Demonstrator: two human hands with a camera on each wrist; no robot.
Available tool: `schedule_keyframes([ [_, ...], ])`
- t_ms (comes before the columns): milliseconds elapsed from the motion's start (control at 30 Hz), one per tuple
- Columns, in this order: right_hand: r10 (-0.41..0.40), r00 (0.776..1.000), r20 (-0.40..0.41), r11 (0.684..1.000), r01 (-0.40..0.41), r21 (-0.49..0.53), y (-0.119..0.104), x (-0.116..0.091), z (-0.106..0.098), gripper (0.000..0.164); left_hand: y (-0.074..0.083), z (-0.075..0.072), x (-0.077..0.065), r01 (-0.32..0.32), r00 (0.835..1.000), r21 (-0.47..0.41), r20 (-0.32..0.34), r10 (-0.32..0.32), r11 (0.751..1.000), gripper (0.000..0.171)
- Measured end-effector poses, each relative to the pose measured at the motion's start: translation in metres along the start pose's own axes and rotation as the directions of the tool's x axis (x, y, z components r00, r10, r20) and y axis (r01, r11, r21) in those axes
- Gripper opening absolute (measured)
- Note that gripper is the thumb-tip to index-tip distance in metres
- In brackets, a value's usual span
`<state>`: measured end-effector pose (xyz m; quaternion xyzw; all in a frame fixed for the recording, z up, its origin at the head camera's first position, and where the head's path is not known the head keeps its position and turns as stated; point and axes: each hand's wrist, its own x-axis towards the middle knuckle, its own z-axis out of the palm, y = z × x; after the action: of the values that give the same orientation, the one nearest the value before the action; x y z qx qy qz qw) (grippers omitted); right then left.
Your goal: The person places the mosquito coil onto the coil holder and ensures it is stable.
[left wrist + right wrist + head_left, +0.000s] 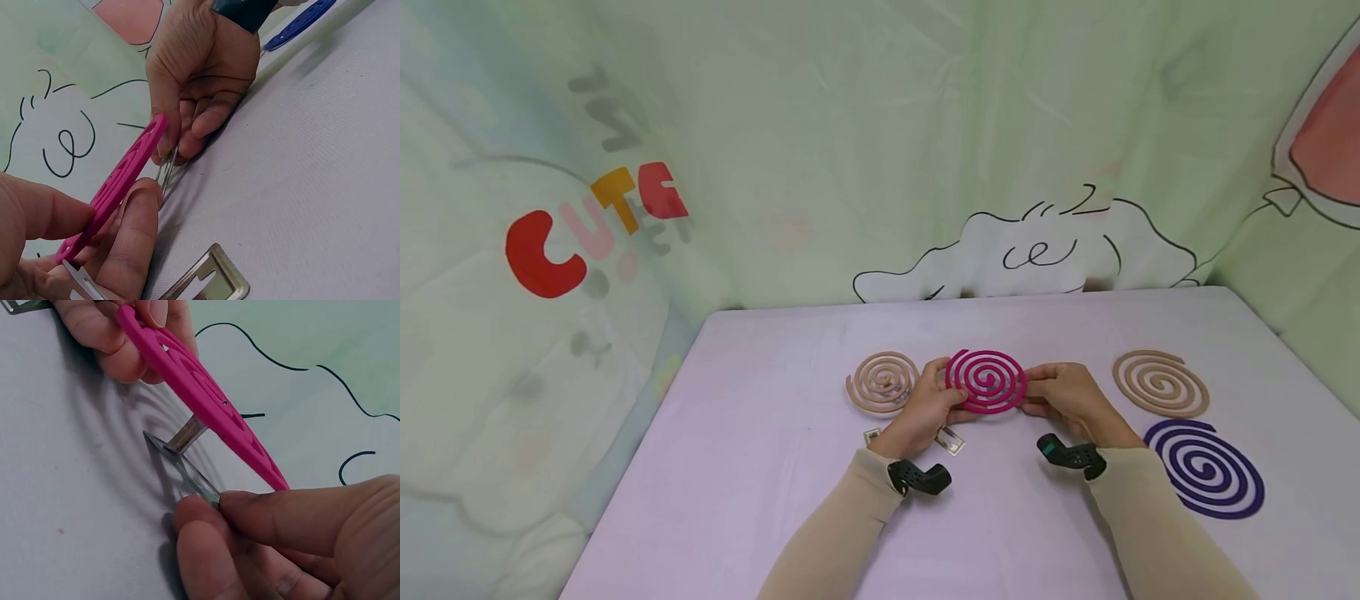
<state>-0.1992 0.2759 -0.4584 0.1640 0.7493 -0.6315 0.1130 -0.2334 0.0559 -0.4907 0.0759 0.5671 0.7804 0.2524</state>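
Note:
Upright and tilted above the table, a pink mosquito coil [989,378] is between my hands. My left hand [927,408] pinches its left edge between thumb and fingers. With thumb and fingertips, my right hand [1066,393] pinches a thin metal coil stand [187,432] behind the coil's right side. The stand's raised prong points at the coil's back; whether it enters a gap is hidden. Below my left hand lies a flat metal stand [951,440] on the table. A small silver piece [81,279] shows by the left fingers, but I cannot tell whether they hold it.
A tan mosquito coil [880,407] stands left of my left hand. Right of my right hand are another tan coil [1159,383] and a dark blue coil [1206,468], partly behind the sleeve. Another small metal piece [871,435] lies by the left wrist. A printed curtain [820,167] borders the table.

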Motion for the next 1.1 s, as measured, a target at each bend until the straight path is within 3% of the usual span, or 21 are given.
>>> schedule_keyframes([
  [367, 0.020, 0.997, -0.075, 0.992, -0.029, -0.122, 0.0003, -0.0001, 0.0026, 0.034, -0.0004, 0.0007, 0.0008, 0.027, 0.999, 0.004, -0.019, -0.027, 1.000, 0.065],
  [1100, -0.033, 0.996, -0.089, 0.999, 0.035, 0.021, 0.0070, -0.0050, -0.0004, 0.048, 0.0013, 0.0036, -0.0005, 0.034, 0.999, 0.026, -0.037, -0.033, 0.999, 0.069],
])
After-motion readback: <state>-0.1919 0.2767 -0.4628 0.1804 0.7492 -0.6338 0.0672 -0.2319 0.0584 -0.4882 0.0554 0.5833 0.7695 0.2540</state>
